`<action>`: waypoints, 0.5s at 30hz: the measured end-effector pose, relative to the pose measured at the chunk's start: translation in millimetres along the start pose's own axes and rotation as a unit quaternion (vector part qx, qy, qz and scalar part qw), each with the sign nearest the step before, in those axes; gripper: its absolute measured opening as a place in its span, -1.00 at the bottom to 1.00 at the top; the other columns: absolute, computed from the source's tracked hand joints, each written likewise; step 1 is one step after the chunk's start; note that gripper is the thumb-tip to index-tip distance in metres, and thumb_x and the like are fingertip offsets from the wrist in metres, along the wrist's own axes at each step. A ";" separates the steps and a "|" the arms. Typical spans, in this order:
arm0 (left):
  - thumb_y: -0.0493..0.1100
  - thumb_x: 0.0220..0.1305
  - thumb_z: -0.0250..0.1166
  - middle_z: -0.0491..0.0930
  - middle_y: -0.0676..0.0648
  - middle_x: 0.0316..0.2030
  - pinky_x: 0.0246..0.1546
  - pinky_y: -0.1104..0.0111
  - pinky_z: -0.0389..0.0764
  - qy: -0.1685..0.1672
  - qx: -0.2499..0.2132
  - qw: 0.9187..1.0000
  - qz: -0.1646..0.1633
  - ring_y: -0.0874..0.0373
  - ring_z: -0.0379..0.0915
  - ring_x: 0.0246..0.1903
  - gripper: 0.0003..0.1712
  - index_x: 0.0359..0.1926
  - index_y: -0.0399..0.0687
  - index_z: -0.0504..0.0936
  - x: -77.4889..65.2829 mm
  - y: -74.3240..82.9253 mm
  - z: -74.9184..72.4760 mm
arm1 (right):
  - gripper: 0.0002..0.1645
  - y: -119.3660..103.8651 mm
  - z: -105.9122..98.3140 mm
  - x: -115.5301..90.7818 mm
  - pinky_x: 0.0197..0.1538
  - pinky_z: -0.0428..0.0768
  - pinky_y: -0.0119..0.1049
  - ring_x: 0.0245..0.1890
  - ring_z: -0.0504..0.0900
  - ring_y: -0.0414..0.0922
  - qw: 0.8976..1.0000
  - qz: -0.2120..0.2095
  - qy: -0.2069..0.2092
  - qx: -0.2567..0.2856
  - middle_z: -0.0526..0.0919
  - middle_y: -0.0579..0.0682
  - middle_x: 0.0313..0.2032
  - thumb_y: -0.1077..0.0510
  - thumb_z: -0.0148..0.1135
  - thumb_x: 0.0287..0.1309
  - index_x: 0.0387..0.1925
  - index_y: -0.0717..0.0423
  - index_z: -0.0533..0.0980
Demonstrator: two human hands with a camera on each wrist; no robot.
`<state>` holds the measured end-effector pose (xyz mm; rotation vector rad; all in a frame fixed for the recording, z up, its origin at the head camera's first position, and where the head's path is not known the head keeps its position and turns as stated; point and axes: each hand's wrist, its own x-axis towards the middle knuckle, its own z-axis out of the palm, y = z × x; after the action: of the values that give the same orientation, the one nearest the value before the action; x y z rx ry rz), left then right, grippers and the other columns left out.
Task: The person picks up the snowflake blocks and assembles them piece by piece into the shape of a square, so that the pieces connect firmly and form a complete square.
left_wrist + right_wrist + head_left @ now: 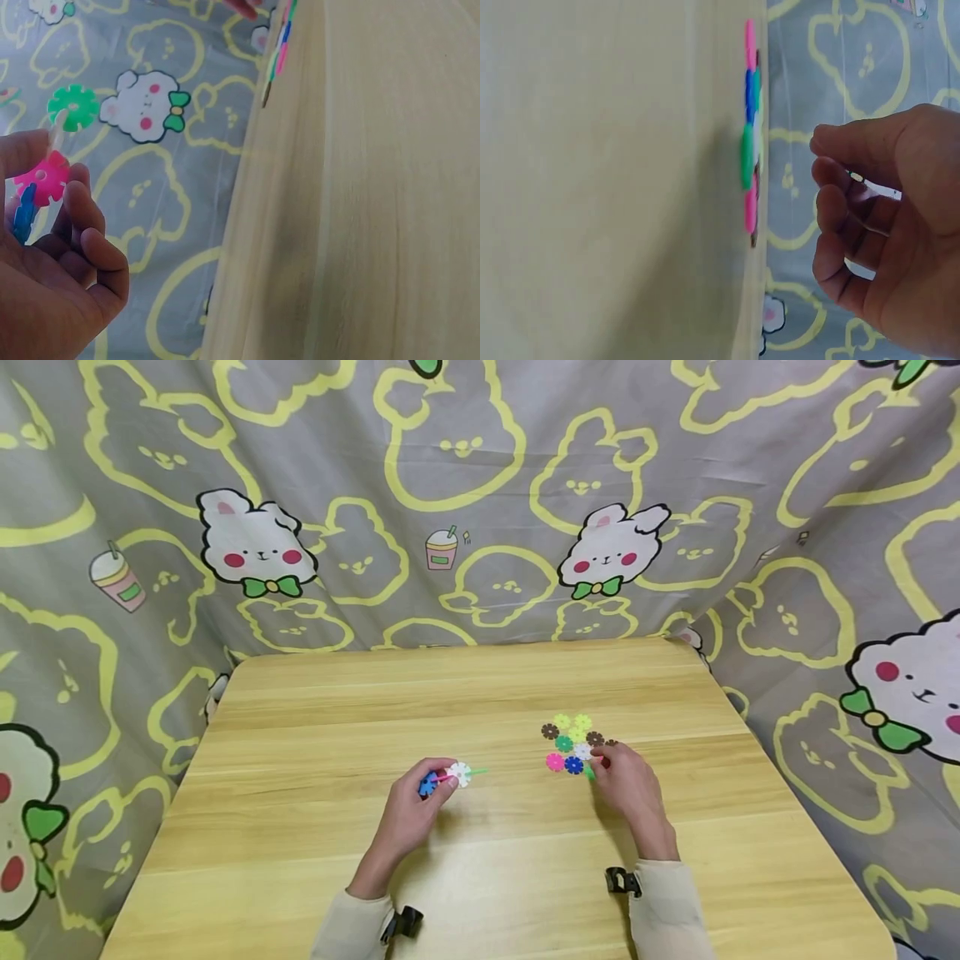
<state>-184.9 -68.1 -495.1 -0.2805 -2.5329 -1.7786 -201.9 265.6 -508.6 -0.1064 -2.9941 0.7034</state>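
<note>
The left hand [411, 817] pinched a joined cluster of snowflake discs [447, 776], blue, pink, white and green, near the wooden table [315, 727]'s centre. At three o'clock from it, the right hand [628, 783], fingers loosely curled, hovered over the pile of loose discs [572, 744]; whether it gripped any I could not tell.

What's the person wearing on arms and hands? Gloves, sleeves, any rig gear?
No gloves: both the left hand and the right hand are bare. Each forearm has a long cream sleeve reaching the wrist. A small black clip-like mount sits at each wrist, left and right. No rings or watch visible.
</note>
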 end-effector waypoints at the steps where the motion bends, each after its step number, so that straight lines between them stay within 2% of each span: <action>1: -0.11 0.27 0.32 0.66 0.04 -0.18 -0.23 0.44 0.54 -0.001 -0.001 1.000 0.001 0.20 0.52 -0.24 -0.79 -0.06 0.19 0.65 -0.1 0.0 0.1 | -0.66 2.5 -0.4 -0.5 -0.34 0.51 -0.22 -0.30 0.57 -0.03 1.000 0.010 -0.008 -0.002 0.63 0.11 -0.19 0.12 0.17 0.26 0.03 0.11 0.59; 7: -0.11 0.27 0.32 0.66 0.05 -0.18 -0.22 0.45 0.54 -0.002 -0.007 1.000 -0.001 0.20 0.52 -0.24 -0.79 -0.07 0.20 0.66 -0.8 0.3 0.9 | -0.61 12.3 -2.5 -2.5 -0.22 0.57 -0.03 -0.17 0.59 0.09 0.999 0.034 -0.039 -0.002 0.60 0.24 0.00 0.14 0.15 0.27 0.11 0.11 0.55; 15: -0.10 0.25 0.33 0.67 0.04 -0.18 -0.22 0.45 0.53 0.002 -0.002 1.000 0.006 0.23 0.51 -0.25 -0.78 -0.06 0.16 0.66 -2.5 -0.6 0.9 | -0.57 14.5 -2.9 -5.2 -0.46 0.37 -0.30 -0.37 0.47 -0.04 0.996 0.050 -0.073 -0.008 0.56 0.16 -0.18 0.11 0.20 0.23 0.14 0.05 0.54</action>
<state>-182.4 -67.7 -496.2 -0.2915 -2.5210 -1.7778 -195.8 279.4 -512.8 -0.2158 -3.1525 0.7278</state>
